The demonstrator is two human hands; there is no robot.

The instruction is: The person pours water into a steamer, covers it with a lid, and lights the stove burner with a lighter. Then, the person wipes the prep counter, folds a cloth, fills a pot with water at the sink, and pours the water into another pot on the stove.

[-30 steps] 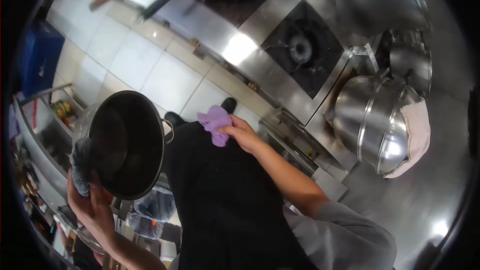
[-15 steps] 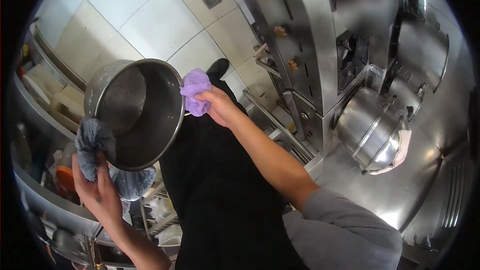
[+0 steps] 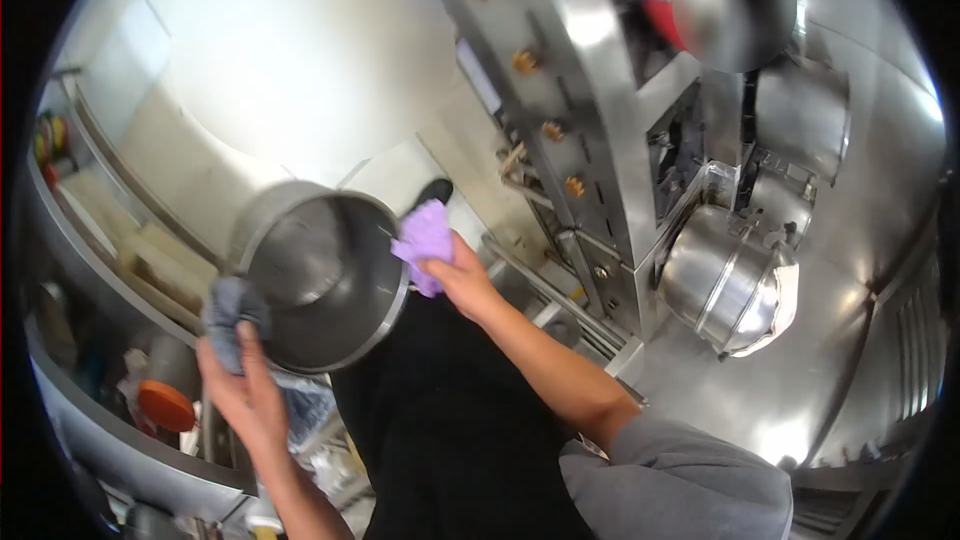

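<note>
A deep, dark metal pot (image 3: 355, 290) hangs tilted between my hands, its open mouth turned up towards me. It looks empty inside, with dull stains on the bottom. My left hand (image 3: 245, 390) is closed round a dark grey cloth (image 3: 235, 318) pressed to the pot's left rim. On the opposite side my right hand (image 3: 465, 280) pinches a purple cloth (image 3: 428, 240) against the rim. Whatever handles sit under the cloths are hidden.
A steel stove front with brass-coloured knobs (image 3: 525, 62) runs along the right. Beyond it, steel pots (image 3: 715, 270) stand on a metal surface. A counter with an orange lid (image 3: 166, 405) lies left. A large pale round blur (image 3: 310, 50), unidentifiable, covers much of the tiled floor.
The pot, both cloths and both hands sit lower and further right in view. The stove knobs have shifted left. A pale round blur now appears over the floor tiles.
</note>
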